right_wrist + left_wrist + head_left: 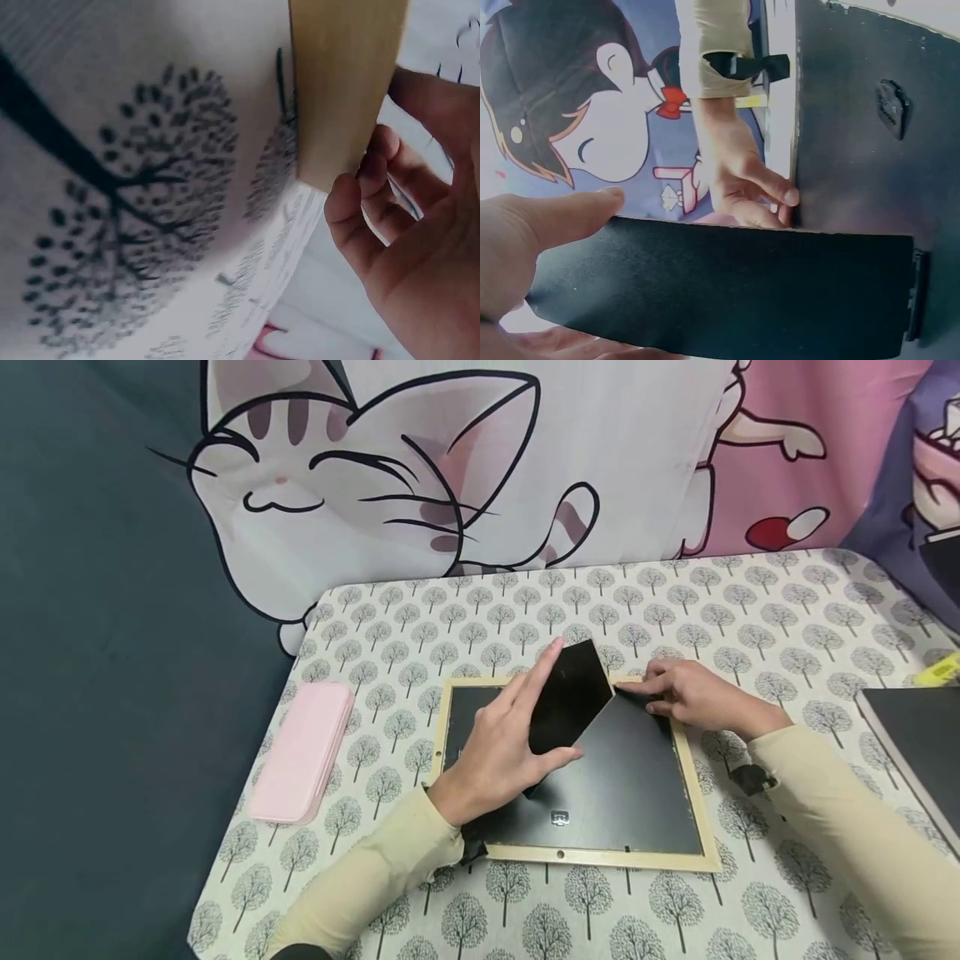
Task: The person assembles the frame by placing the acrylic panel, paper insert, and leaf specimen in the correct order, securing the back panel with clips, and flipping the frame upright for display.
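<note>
A picture frame [637, 859] with a pale wooden border lies face down, its black backing board [622, 785] upward. From the board rises a black easel stand leg [572, 693], tilted up. My left hand [498, 747] holds this leg across its width, thumb at one edge and fingers at the other, as the left wrist view also shows. At the frame's far right corner my right hand [693, 697] grips the border; in the right wrist view its curled fingers [346, 202] touch the wooden edge. A small metal hanger [559, 817] sits on the board.
A pink case [302, 752] lies left of the frame on the tree-print tablecloth [525, 602]. At the right edge lies a dark flat object [918, 735] with a pale rim, a yellow item [939, 670] by it. Cartoon-printed curtains hang behind the table.
</note>
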Tool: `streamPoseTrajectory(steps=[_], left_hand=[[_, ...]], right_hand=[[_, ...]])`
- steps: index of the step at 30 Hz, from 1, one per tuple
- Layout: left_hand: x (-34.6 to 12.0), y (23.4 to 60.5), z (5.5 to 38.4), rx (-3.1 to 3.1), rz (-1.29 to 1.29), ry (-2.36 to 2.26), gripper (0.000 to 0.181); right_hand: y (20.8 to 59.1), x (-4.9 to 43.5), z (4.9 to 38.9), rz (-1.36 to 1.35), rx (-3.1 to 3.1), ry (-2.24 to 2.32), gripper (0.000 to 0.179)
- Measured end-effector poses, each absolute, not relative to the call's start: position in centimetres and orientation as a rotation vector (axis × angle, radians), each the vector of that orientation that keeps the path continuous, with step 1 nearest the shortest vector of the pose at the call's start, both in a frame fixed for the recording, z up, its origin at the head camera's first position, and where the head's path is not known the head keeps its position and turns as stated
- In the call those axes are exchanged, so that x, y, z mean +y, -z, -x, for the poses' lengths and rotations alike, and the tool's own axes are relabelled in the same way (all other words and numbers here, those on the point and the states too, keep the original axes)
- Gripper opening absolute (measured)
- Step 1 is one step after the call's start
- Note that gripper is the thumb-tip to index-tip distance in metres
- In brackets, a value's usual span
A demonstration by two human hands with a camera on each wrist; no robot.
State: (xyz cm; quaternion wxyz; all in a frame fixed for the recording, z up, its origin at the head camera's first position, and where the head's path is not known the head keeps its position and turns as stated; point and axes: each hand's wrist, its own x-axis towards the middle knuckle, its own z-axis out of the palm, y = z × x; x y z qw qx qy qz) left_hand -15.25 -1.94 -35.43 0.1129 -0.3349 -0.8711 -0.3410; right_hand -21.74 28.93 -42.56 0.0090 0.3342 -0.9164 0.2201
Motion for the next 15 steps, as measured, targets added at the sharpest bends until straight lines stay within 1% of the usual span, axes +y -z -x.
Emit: streamPoseTrajectory(steps=[3, 7, 11, 15], left_hand=[[-2.0, 35.4, 15.2, -2.565, 0.969, 1.003, 0.118], [-1.9, 35.4, 15.2, -2.578, 0.978, 1.003, 0.118], [-1.7, 35.5, 15.3, -2.581, 0.992, 0.991, 0.119], [-1.6, 35.6, 15.4, -2.579, 0.982, 0.95, 0.119]], right_hand=[[42.5, 28.5, 21.8, -1.102, -2.829, -0.599, 0.053], [42.1, 27.9, 21.3, -1.044, -2.9, -0.511, 0.052], [41.7, 27.0, 20.9, -1.054, -2.876, -0.418, 0.043], [41.7, 26.6, 21.1, -1.074, -2.855, -0.452, 0.035]])
